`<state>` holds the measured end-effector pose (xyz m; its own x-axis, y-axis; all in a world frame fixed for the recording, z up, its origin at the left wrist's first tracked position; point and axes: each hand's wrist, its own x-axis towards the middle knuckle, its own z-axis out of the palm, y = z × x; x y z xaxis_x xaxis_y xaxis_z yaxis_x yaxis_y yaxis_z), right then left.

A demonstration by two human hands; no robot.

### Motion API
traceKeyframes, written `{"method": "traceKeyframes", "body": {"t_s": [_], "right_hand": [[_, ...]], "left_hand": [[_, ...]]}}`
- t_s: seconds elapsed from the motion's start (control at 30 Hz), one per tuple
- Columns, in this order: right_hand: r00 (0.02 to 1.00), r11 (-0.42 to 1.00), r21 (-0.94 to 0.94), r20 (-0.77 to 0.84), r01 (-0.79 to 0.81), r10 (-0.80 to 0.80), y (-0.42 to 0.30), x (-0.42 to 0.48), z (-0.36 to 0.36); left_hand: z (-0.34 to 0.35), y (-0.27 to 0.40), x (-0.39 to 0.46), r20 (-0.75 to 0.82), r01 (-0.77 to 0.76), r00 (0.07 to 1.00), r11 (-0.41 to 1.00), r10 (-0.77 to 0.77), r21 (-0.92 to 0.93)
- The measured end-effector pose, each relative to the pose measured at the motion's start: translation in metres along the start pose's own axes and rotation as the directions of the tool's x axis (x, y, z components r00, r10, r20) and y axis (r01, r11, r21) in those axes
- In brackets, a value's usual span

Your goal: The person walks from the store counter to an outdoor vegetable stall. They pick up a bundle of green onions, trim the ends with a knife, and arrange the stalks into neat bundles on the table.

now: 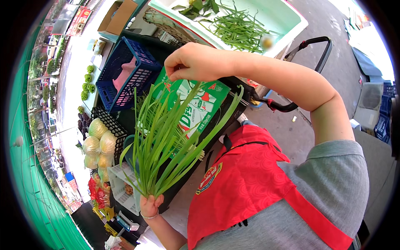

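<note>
A bunch of long green leafy stalks, probably Chinese chives (162, 140), is gripped near its lower end by my left hand (151, 205), the leaves fanning up and to the right. Above the leaf tips my right hand (190, 64) is bent with thumb and forefinger close together; whether anything thin lies between them I cannot tell. Under the leaves lies a green printed carton (215, 90), with more thin green stalks (184, 140) on it. Loose green leaves (237, 29) lie in a white foam box (281, 23) beyond my right forearm.
A blue plastic crate (140, 67) holding pink material stands beyond the carton. Net-wrapped round produce (100, 140), a black basket (112, 125) and a white basket (120, 187) line the left. A black cart handle (325, 56) curves at right. A digital scale (125, 222) sits lower left.
</note>
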<state>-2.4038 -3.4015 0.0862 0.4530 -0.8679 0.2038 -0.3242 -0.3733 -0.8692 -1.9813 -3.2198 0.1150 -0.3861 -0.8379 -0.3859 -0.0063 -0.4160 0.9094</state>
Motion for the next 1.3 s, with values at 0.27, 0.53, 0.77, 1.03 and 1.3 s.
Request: {"method": "traceKeyframes", "body": {"t_s": [0.27,0.53,0.77,1.03,1.3], "right_hand": [[0.786,0.564,-0.683,-0.611,-0.463,-0.094,0.03,-0.038,-0.086],[0.973,0.904,-0.42,-0.167,0.077,-0.16,0.005,-0.067,-0.005],[0.964,0.925,-0.302,-0.056,0.231,-0.259,0.035,-0.033,0.038],[0.996,0.972,0.235,0.077,0.021,-0.04,0.016,-0.03,0.001],[0.868,0.824,-0.465,-0.493,-0.323,0.062,0.038,-0.028,-0.088]], "left_hand": [[-0.011,-0.001,0.0,-0.023,-0.027,0.999,0.985,0.023,-0.17],[-0.009,0.007,0.004,-0.052,-0.054,0.998,0.968,0.042,-0.246],[-0.012,0.009,0.003,-0.047,-0.08,0.997,0.957,0.069,-0.28],[-0.021,0.002,-0.005,-0.048,-0.056,0.998,0.964,0.045,-0.261],[-0.029,-0.003,-0.002,-0.048,-0.087,0.996,0.931,0.075,-0.354]]}}
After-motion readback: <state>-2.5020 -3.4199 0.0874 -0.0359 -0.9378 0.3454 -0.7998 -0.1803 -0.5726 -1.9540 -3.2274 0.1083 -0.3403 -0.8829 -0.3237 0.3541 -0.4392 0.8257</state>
